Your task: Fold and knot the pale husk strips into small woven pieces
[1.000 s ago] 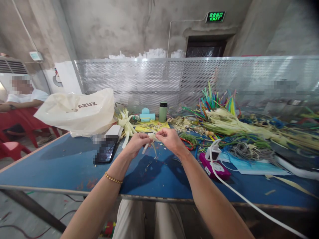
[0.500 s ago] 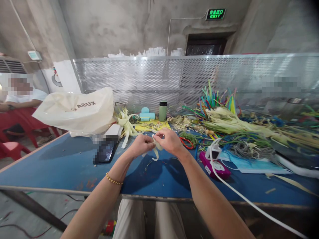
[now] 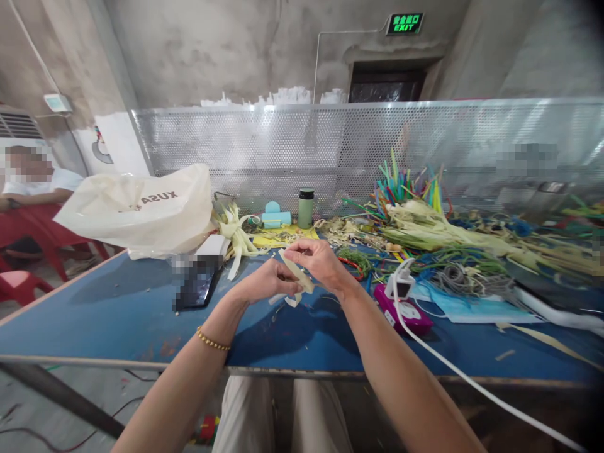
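Between my two hands, over the middle of the blue table (image 3: 141,327), is a pale cream corn husk strip (image 3: 297,272). My left hand (image 3: 264,281) pinches its lower part, thumb and fingers pressed together. My right hand (image 3: 318,261) grips the upper end between thumb and fingertips. The strip slants between them, and a loose curled end (image 3: 293,301) hangs below my left fingers. Beyond my left hand lies a bunch of pale husks (image 3: 234,233) with long trailing ends.
A phone (image 3: 197,283) and a big cream plastic bag (image 3: 136,211) are on the left. At the back stands a green flask (image 3: 306,209). To the right are a purple power strip (image 3: 406,311) with a white cable, coiled cords (image 3: 453,277), a blue face mask (image 3: 476,308) and a husk pile (image 3: 425,226).
My left hand has shifted slightly down and right along the husk strip. More of the strip now shows stretched between my hands, its broad side towards me. The view has turned slightly.
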### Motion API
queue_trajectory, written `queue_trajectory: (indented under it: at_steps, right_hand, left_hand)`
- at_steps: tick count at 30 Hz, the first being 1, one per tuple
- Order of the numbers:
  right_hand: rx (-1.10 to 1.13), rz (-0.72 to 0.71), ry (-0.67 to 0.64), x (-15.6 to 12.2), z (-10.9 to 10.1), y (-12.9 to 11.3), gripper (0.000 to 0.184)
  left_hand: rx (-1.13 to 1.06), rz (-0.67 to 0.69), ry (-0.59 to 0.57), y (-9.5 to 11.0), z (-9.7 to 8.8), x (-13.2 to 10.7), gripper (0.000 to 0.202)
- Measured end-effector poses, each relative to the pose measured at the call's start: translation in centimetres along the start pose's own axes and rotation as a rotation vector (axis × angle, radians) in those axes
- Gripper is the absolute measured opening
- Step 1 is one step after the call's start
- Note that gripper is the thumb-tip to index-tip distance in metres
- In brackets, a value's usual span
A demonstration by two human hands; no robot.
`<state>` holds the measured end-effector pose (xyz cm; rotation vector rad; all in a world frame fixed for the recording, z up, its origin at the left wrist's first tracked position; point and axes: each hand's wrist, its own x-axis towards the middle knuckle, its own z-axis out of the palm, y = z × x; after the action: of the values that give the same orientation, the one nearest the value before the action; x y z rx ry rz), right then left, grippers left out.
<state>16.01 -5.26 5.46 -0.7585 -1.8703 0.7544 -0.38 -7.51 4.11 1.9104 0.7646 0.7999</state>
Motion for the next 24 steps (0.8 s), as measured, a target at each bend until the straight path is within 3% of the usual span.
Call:
queue_trajectory:
  at_steps: [3,9,13,16,19,22,24]
  right_hand:
    - [0.083,0.025,0.011,0.0,0.4,-0.2,0.023]
    - [0.111,-0.002,0.17,0.4,1.3,0.0,0.023]
    - [0.036,-0.009,0.177,0.6,1.1,0.6,0.022]
    - [-0.317,-0.023,0.132,0.7,0.1,1.2,0.017]
    - [-0.659,-0.011,0.262,1.0,-1.6,1.7,0.019]
    - [-0.586,0.002,0.342,1.2,-3.0,2.1,0.028]
    - [-0.518,0.048,0.301,1.2,-3.3,2.1,0.024]
  left_hand:
    - [-0.009,-0.024,-0.002,0.3,0.1,-0.1,0.021]
    - [-0.002,-0.044,-0.066,0.3,0.3,-0.1,0.018]
    - [-0.039,-0.077,-0.058,0.1,0.4,0.0,0.015]
    - [-0.157,-0.1,0.025,-0.3,0.0,0.1,0.016]
    - [-0.416,-0.169,0.154,-0.8,-0.5,0.3,0.016]
    - [-0.704,-0.111,0.315,-1.0,-1.0,0.7,0.016]
    - [-0.837,-0.056,0.399,-0.9,-1.2,0.9,0.016]
